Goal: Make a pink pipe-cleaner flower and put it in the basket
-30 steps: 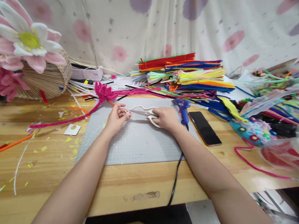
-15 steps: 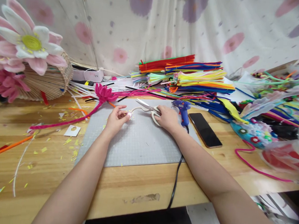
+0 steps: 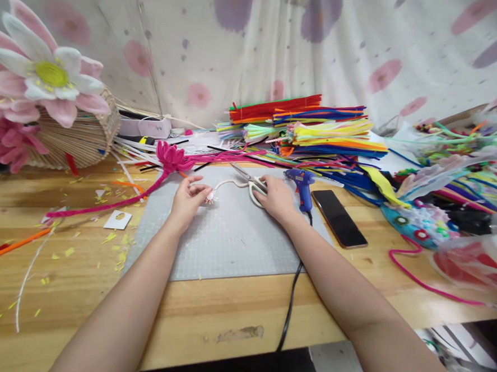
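Observation:
My left hand [image 3: 187, 203] pinches a small white round piece with thin yellow-tipped strands [image 3: 210, 197] between thumb and fingertips, just above the grey cutting mat [image 3: 228, 246]. A pale pipe cleaner [image 3: 227, 182] curves up behind that piece toward the scissors; its far end is hidden near the handles. My right hand [image 3: 278, 198] is closed around the cream handles of the scissors [image 3: 249, 179], whose metal blades point to the upper left. Beside that hand stands a blue glue gun [image 3: 301, 186].
A black phone [image 3: 339, 218] lies right of the mat. Behind are bundles of coloured pipe cleaners [image 3: 331, 132]. A magenta fuzzy flower [image 3: 172, 158] lies at the mat's upper left, and a woven basket with flowers [image 3: 79, 133] at far left. Yellow scraps litter the left. A black cord [image 3: 289, 306] crosses the front edge.
My left hand has shifted slightly left and down, and the white piece now tips downward. The scissors have turned a little, their tips farther right. The whole view has shifted slightly.

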{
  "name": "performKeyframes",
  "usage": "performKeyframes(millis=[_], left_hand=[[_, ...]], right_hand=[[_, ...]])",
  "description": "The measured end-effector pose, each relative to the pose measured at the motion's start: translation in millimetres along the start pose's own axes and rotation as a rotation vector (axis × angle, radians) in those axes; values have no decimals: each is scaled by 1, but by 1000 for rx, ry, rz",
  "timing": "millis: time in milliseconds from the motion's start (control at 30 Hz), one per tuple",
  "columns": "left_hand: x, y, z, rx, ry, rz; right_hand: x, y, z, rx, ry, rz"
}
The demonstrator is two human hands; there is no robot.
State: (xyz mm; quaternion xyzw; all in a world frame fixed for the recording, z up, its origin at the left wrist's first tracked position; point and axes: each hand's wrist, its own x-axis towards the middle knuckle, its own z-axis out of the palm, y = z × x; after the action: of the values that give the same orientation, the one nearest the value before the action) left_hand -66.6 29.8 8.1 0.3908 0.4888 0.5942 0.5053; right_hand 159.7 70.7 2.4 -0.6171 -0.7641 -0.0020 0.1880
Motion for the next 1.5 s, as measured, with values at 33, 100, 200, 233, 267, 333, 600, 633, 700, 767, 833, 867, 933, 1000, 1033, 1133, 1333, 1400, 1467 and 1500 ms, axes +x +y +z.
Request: performKeyframes(millis=[33,100,200,233,267,333,600,633,700,767,833,867,933,1000,1033,1133,1333,1400,1467,1500], left_hand=[[0,0,0,-1,6,4],[0,0,1,-14,22,10],[0,0,2,-46,43,18],[0,0,2,-50,44,21],[0,0,1,-49,43,24],[0,-1,1,-38,36,31],[-4,-7,12,55,-21,135],[-6,-7,14,71,-35,142],[-9,-7,18,82,-63,135],[-11,-6,21,44,-72,107],[-12,-5,21,-28,-75,65],[-12,-5,21,-56,-82,41],[-13,-5,21,-71,-124,3],[-13,-6,21,-38,-177,-2],[-14,-6,21,-15,-194,8],[-16,-6,23,59,-189,53],[-17,-7,23,194,-138,169],[-17,-9,23,230,-131,242],[-17,-10,24,242,-129,296],[-17,-11,24,233,-127,305]], right_hand=[[0,0,1,-2,4,1],[0,-1,2,-1,14,-7],[-1,-2,3,10,33,-20],[-1,-2,2,15,36,-19],[-1,-2,2,21,37,-16],[-1,-2,-1,50,57,-17],[-10,-41,0,678,-29,-234],[-11,-47,3,812,-118,-233],[-12,-53,10,1056,-290,-202],[-11,-54,15,1223,-394,-146],[-9,-52,17,1318,-438,-78],[-9,-51,16,1349,-446,-45],[-8,-49,15,1402,-448,0],[-8,-49,13,1452,-433,20],[-8,-49,13,1474,-422,26],[-9,-50,14,1504,-408,34],[-8,-49,19,1495,-394,9],[-8,-49,18,1489,-367,0],[-8,-50,17,1473,-338,-9],[-8,-50,16,1469,-330,-9]])
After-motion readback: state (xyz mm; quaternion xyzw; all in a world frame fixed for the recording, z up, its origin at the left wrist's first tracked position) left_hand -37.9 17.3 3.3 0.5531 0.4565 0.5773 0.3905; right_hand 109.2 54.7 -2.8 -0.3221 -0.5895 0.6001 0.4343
